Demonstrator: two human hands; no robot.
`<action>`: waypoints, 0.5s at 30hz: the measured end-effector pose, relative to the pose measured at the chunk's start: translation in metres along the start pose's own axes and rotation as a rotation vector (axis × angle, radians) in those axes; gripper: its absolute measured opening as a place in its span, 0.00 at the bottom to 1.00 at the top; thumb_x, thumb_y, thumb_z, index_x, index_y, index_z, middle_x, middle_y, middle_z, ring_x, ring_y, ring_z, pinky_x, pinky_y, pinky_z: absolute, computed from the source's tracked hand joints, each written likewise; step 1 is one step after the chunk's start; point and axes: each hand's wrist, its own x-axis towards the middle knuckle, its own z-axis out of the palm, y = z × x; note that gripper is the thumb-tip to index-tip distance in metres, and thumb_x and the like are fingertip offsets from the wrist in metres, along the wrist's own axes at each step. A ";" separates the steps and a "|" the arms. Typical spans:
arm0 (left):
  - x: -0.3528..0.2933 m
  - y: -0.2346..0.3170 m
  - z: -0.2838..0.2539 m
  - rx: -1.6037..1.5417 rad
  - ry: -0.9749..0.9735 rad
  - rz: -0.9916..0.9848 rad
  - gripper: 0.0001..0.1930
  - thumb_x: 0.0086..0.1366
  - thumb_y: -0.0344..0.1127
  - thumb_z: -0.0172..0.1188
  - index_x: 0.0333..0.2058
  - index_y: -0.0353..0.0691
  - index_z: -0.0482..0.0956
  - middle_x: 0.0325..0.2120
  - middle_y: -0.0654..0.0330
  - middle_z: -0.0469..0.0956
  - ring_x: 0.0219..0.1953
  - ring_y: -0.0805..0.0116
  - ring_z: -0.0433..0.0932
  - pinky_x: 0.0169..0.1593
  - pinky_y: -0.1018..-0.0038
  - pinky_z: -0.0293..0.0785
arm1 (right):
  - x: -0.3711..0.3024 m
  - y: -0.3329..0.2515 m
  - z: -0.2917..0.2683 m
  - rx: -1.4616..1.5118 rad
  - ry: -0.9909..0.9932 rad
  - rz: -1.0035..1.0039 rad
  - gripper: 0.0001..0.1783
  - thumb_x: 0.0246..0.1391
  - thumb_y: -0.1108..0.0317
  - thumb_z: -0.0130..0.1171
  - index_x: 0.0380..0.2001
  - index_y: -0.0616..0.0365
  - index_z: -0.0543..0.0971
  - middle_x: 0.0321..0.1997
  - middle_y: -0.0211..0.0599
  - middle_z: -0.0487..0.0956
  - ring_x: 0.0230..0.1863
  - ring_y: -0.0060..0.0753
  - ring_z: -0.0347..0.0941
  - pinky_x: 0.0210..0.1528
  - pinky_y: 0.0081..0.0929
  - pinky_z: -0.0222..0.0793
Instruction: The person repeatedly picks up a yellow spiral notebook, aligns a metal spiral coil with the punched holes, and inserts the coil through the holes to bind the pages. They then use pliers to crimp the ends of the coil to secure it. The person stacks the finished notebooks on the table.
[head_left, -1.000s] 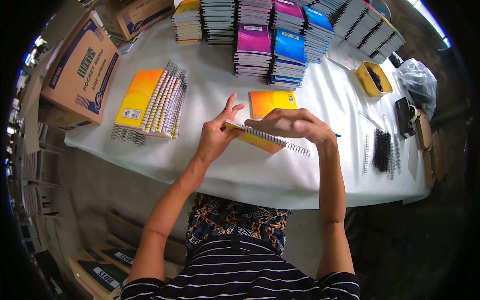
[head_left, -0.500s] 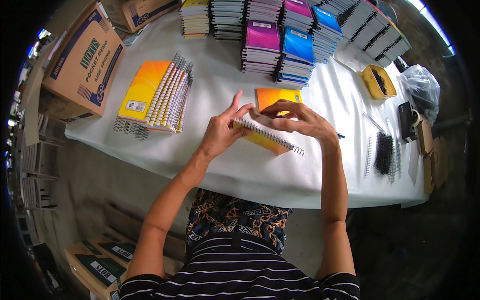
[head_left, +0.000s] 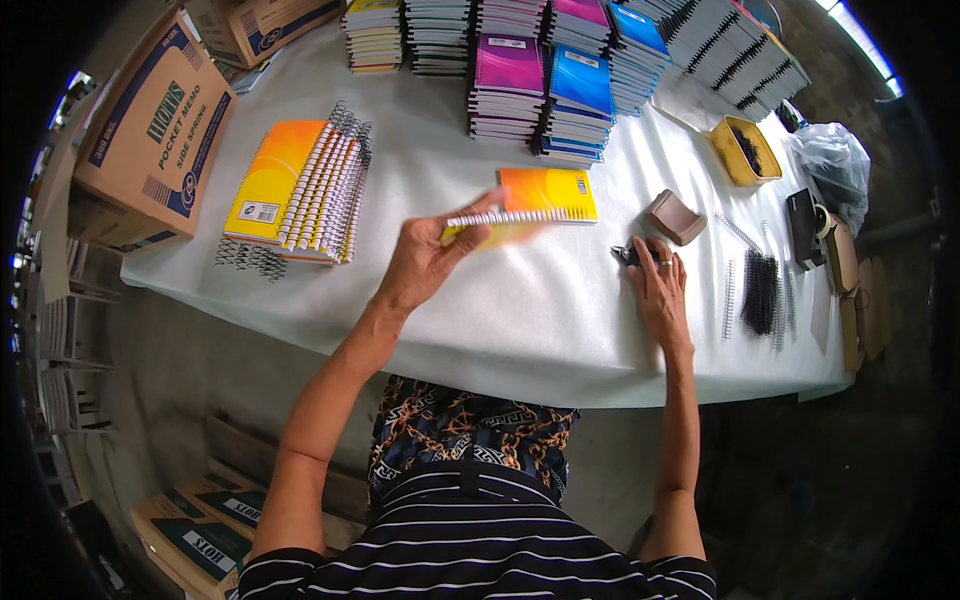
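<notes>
My left hand (head_left: 420, 262) pinches a spiral notebook (head_left: 505, 218) by its left end, above the table. The notebook is tilted with its wire spine upward, and its yellow cover is smeared by motion. Behind it, another yellow-orange notebook (head_left: 575, 195) lies flat. On the right, my right hand (head_left: 660, 285) has its fingers around a small dark pair of pliers (head_left: 626, 256) at the tabletop; the handles are mostly hidden under the hand. A brown curved block (head_left: 676, 217) rests just beyond those fingers.
Left stands a pile of yellow notebooks (head_left: 275, 190) with loose coils, beside a large carton (head_left: 150, 140). Stacks of magenta and blue notebooks (head_left: 580, 85) line the back. At right are a yellow tub (head_left: 742, 165), black coils (head_left: 760, 295) and a tape dispenser (head_left: 803, 230).
My right hand has left the notebook's spine and moved right, down to the pliers. My left hand still holds the notebook, which has shifted slightly left and turned. The brown block now shows on the table.
</notes>
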 end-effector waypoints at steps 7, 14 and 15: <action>-0.008 -0.013 0.041 0.892 0.085 0.191 0.27 0.65 0.43 0.61 0.62 0.55 0.69 0.53 0.56 0.77 0.43 0.57 0.83 0.40 0.69 0.82 | 0.013 -0.096 -0.033 0.403 0.183 0.088 0.18 0.51 0.71 0.65 0.47 0.57 0.77 0.39 0.39 0.75 0.34 0.41 0.76 0.33 0.32 0.75; -0.008 -0.012 0.046 0.947 0.173 0.385 0.28 0.59 0.42 0.65 0.60 0.54 0.72 0.48 0.59 0.80 0.42 0.57 0.83 0.36 0.66 0.81 | 0.020 -0.148 -0.058 0.459 0.145 -0.111 0.17 0.52 0.66 0.65 0.44 0.58 0.76 0.36 0.36 0.74 0.34 0.38 0.72 0.33 0.33 0.71; -0.008 -0.011 0.046 0.960 0.171 0.370 0.29 0.59 0.41 0.66 0.60 0.54 0.72 0.48 0.60 0.80 0.43 0.57 0.83 0.36 0.67 0.81 | 0.022 -0.148 -0.057 0.457 0.152 -0.117 0.17 0.52 0.66 0.65 0.44 0.58 0.76 0.35 0.37 0.74 0.34 0.38 0.72 0.33 0.33 0.71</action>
